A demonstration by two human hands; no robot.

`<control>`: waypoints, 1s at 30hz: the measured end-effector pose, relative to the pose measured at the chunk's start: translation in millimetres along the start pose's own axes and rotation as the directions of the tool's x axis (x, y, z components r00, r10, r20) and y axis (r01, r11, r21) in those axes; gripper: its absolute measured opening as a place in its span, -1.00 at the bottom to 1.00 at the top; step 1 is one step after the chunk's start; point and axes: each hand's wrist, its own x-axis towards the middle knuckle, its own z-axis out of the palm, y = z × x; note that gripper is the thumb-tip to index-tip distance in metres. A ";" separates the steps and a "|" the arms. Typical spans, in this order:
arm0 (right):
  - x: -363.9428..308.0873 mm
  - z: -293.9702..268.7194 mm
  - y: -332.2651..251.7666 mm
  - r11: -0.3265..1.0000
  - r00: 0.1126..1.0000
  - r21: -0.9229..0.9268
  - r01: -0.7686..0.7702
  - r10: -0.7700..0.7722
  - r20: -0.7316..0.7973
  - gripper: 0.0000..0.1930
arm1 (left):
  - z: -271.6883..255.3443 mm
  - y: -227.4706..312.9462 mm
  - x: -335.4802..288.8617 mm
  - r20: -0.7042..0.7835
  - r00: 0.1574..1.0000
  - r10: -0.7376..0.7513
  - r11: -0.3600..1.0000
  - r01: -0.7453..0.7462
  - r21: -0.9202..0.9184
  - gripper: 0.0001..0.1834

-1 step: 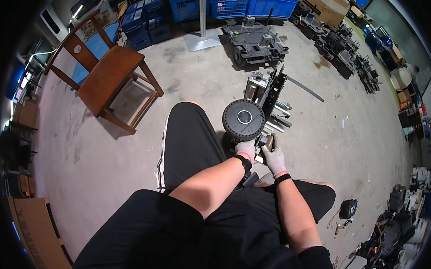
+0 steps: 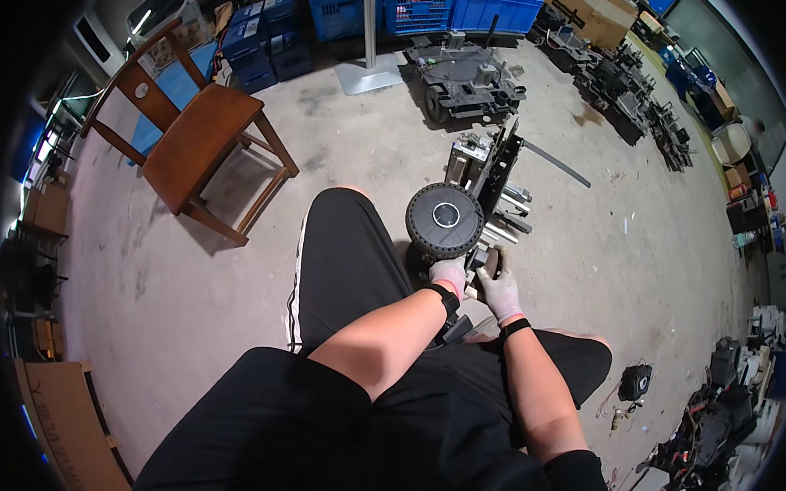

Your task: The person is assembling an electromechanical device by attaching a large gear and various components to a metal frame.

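Observation:
A dark wheel (image 2: 445, 219) with a studded tread and a pale ring at its hub lies face up in front of my knees. It sits on a metal chassis assembly (image 2: 499, 175) with black rails and silver blocks. My left hand (image 2: 449, 272), in a whitish glove, reaches to the wheel's near edge; its fingers are hidden by the parts. Just right of it, my gloved right hand (image 2: 501, 292) is curled at the near end of the assembly, thumb and fingers around a small dark part that I cannot make out.
A brown wooden chair (image 2: 196, 140) stands at the left. Farther off are another wheeled chassis (image 2: 464, 77), blue crates (image 2: 495, 9) and a metal post base (image 2: 370, 74). A small black part (image 2: 635, 382) with wires lies at the right, near piled parts (image 2: 709, 435).

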 end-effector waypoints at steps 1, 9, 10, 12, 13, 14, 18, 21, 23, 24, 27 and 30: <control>-1.5 0.1 -0.6 0.999 0.999 0.021 0.029 -0.029 -0.021 -0.31 | 1.2 -3.6 2.8 -0.033 0.997 0.070 0.989 -0.065 0.135 -0.58; 12.6 -11.3 7.4 0.993 0.989 0.091 -0.073 0.060 0.137 -0.31 | 14.4 -9.7 7.5 -0.041 0.972 -0.230 0.946 0.214 -0.242 -0.54; 16.0 -12.1 9.3 0.986 0.977 0.106 -0.128 0.107 0.183 -0.30 | 15.3 -9.9 7.6 -0.046 0.968 -0.246 0.926 0.220 -0.308 -0.53; 21.1 -13.4 12.0 0.982 0.970 0.136 -0.133 0.101 0.220 -0.29 | 16.0 -11.5 6.9 -0.011 0.982 -0.190 0.928 0.176 -0.329 -0.71; 22.7 -14.2 12.7 0.985 0.965 0.078 -0.155 0.134 0.227 -0.29 | 15.3 -11.9 5.9 0.032 0.983 -0.179 0.932 0.180 -0.316 -0.74; 23.5 -15.0 12.9 0.981 0.958 0.029 -0.192 0.181 0.224 -0.29 | 14.2 -10.5 5.0 0.022 0.989 -0.147 0.912 0.144 -0.385 -0.76; 17.5 -12.4 8.7 0.990 0.979 0.068 -0.125 0.112 0.173 -0.31 | 2.6 8.5 -9.6 0.040 0.997 -0.065 0.995 0.067 -0.075 -0.78; 8.8 -6.9 4.0 0.997 0.995 -0.001 -0.075 0.075 0.063 -0.34 | -6.1 34.2 -33.0 0.049 0.977 0.206 0.712 -0.184 0.678 -0.77; 5.6 -5.7 2.3 0.997 0.996 0.045 -0.056 0.053 0.065 -0.34 | -10.6 46.4 -44.9 0.084 0.978 0.193 0.601 -0.185 0.778 -0.70; 5.0 -5.4 2.1 0.993 0.995 0.078 -0.083 0.078 0.070 -0.35 | -12.0 48.3 -47.2 0.127 0.978 0.165 0.504 -0.195 0.842 -0.69; 7.7 -10.5 4.8 0.995 0.991 -0.030 -0.099 0.101 0.092 -0.37 | -8.5 39.2 -38.8 0.129 0.977 0.169 0.564 -0.203 0.800 -0.68; 17.9 -14.4 8.8 0.998 0.988 0.058 -0.032 0.023 0.155 -0.41 | 3.8 17.8 -16.9 0.025 1.000 0.006 0.985 -0.010 0.174 -0.66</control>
